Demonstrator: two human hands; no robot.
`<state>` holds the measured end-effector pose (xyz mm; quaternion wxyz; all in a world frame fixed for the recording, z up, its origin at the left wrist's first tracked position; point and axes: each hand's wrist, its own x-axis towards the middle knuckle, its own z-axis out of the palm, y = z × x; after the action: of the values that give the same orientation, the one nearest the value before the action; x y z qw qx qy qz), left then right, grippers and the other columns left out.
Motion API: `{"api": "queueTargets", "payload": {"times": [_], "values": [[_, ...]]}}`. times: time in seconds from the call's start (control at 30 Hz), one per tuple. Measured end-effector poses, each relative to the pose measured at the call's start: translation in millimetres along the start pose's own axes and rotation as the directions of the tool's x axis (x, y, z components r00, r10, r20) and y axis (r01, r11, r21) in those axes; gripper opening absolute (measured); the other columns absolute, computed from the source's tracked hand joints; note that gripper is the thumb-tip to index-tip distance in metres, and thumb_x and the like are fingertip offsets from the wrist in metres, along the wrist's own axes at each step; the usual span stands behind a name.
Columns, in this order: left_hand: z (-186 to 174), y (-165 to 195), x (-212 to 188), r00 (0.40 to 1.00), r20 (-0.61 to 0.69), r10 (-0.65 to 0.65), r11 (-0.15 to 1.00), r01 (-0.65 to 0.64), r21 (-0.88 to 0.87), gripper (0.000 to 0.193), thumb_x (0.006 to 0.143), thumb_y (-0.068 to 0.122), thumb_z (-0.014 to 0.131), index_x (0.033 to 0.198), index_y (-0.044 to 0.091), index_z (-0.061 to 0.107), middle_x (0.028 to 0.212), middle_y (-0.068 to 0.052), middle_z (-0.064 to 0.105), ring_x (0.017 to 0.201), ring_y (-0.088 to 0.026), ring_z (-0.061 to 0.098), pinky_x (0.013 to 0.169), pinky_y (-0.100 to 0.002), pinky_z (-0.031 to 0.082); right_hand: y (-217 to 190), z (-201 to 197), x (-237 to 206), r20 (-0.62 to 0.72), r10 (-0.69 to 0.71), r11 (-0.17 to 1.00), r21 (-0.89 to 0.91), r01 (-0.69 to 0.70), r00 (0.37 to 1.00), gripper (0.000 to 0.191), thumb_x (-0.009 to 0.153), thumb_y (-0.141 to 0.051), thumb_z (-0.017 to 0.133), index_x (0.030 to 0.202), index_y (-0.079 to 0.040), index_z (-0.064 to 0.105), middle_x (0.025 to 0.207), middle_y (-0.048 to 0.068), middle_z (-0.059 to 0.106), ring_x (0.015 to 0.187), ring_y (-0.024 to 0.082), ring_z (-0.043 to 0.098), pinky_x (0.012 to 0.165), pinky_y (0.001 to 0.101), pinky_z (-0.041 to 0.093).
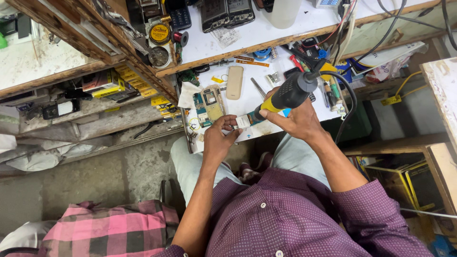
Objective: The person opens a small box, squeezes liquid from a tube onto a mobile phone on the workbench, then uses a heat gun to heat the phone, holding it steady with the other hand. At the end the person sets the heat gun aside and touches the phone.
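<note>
The right hand [297, 123] is clenched around the black and yellow heat tool [285, 97], its nozzle aimed down at a small board [243, 121] at the front edge of the white worktop [247, 97]. The left hand [216, 138] pinches that board between its fingertips, just beside the nozzle tip. A bigger circuit board [208, 105] lies flat behind it, with a beige phone cover [234, 82] further back. The tool's black cable [350, 102] loops off to the right past a clutter of small tools. The risk I judge greatest is a burn: the holding fingers sit very close to the nozzle. The board is held at the worktop's edge above the lap, so a slip of the pinch could drop it to the floor. The cable could also snag the clutter and jerk the nozzle off its spot
</note>
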<state>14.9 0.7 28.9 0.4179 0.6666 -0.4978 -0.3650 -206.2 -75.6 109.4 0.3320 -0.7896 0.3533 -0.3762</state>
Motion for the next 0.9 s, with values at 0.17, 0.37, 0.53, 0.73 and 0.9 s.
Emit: {"api": "queueTargets", "payload": {"times": [0.17, 0.37, 0.53, 0.73, 0.9], "values": [[0.1, -0.1, 0.8, 1.0, 0.006, -0.007, 1.0, 0.008, -0.002, 0.041, 0.078, 0.01, 0.082, 0.117, 0.003, 0.072, 0.099, -0.004, 0.078, 0.081, -0.011, 0.065, 0.068, -0.028, 0.054, 0.4, -0.2, 2.9, 0.007, 0.003, 1.0, -0.023, -0.003, 1.0, 0.032, 0.085, -0.022, 0.085, 0.106, -0.003, 0.069, 0.1, 0.009, 0.068, 0.094, 0.023, 0.068, 0.084, 0.038, 0.053], [0.2, -1.2, 2.3, 1.0, 0.005, 0.001, 1.0, -0.001, 0.007, 0.042, 0.077, 0.011, 0.082, 0.117, 0.003, 0.072, 0.099, -0.004, 0.078, 0.08, -0.012, 0.065, 0.069, -0.028, 0.054, 2.3, 2.3, 4.4, -0.008, -0.027, 0.999, -0.018, 0.027, 1.0, 0.034, 0.086, -0.022, 0.084, 0.108, -0.002, 0.068, 0.105, 0.01, 0.069, 0.098, 0.025, 0.068, 0.087, 0.0386, 0.053], [-0.5, -1.3, 1.8, 1.0, 0.01, 0.014, 1.0, -0.014, 0.007, 0.041, 0.078, 0.011, 0.082, 0.117, 0.003, 0.072, 0.099, -0.004, 0.078, 0.081, -0.012, 0.065, 0.07, -0.028, 0.054, 3.1, 1.8, 6.3, 0.016, -0.005, 1.0, -0.026, 0.006, 1.0, 0.033, 0.086, -0.023, 0.084, 0.107, -0.003, 0.07, 0.103, 0.01, 0.07, 0.097, 0.024, 0.069, 0.087, 0.0388, 0.053], [-0.8, 2.1, 0.9, 1.0, 0.01, 0.006, 1.0, -0.006, 0.014, 0.041, 0.078, 0.01, 0.082, 0.117, 0.003, 0.071, 0.099, -0.004, 0.078, 0.081, -0.012, 0.066, 0.071, -0.028, 0.055, 2.8, 3.8, 6.4, 0.005, -0.017, 0.999, -0.036, 0.018, 1.0, 0.033, 0.086, -0.023, 0.085, 0.108, -0.002, 0.07, 0.106, 0.011, 0.07, 0.099, 0.025, 0.069, 0.087, 0.0385, 0.053], [-1.8, 6.7, 0.3, 1.0, -0.006, 0.011, 1.0, -0.011, 0.012, 0.041, 0.078, 0.009, 0.082, 0.116, 0.003, 0.071, 0.1, -0.006, 0.077, 0.08, -0.013, 0.066, 0.072, -0.029, 0.056, 3.5, 4.0, 5.8, -0.016, -0.039, 0.999, -0.025, 0.039, 0.999, 0.033, 0.086, -0.021, 0.085, 0.109, -0.002, 0.069, 0.108, 0.011, 0.069, 0.101, 0.024, 0.068, 0.088, 0.0379, 0.053]]}}
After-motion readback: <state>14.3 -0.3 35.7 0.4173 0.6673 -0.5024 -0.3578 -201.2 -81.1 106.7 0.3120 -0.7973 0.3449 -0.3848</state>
